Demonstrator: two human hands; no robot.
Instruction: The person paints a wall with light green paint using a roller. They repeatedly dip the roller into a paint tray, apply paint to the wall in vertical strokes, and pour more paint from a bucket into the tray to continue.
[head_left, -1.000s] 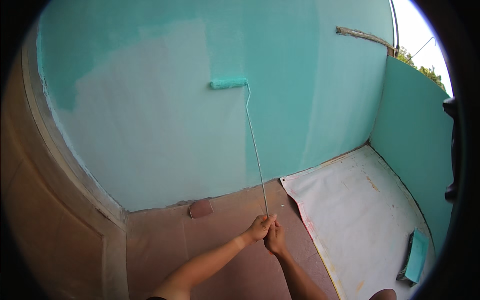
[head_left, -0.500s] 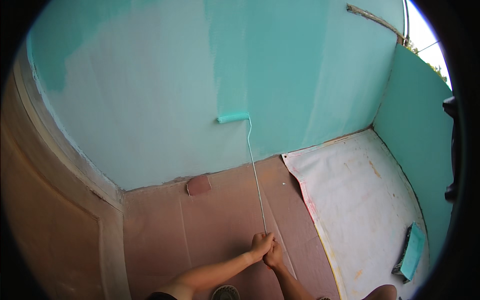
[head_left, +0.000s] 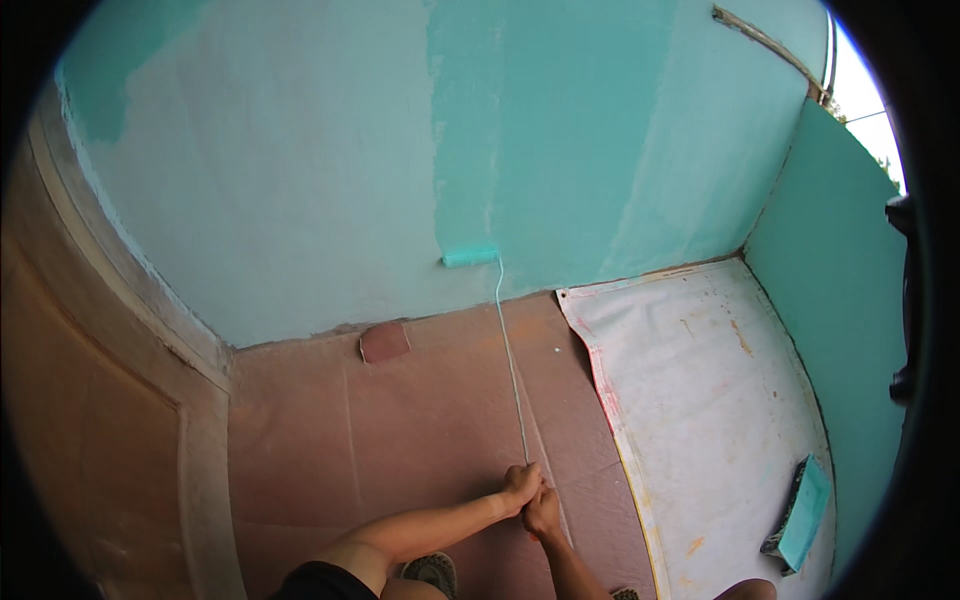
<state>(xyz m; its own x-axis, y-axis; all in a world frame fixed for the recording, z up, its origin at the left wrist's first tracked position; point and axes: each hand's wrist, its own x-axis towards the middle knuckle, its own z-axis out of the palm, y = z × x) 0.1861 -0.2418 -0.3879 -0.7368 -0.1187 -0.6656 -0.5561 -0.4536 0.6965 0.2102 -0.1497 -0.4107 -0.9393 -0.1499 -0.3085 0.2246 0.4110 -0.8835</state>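
Roller (head_left: 470, 257) seemingly against wall (head_left: 340, 180), ahead of your left grip (head_left: 521, 486) and slightly left; its long axis crosswise to rod (head_left: 510, 365). Left grip, right grip (head_left: 542, 512) both closed round rod's near end; left nearer roller, right just behind. Tray (head_left: 805, 515) on sheet (head_left: 690, 400), well right of right grip.

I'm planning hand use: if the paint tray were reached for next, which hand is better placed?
Probably the right hand: the paint tray lies off to the right on the white sheet, nearer it than the left hand. Both grip the paint roller, though.
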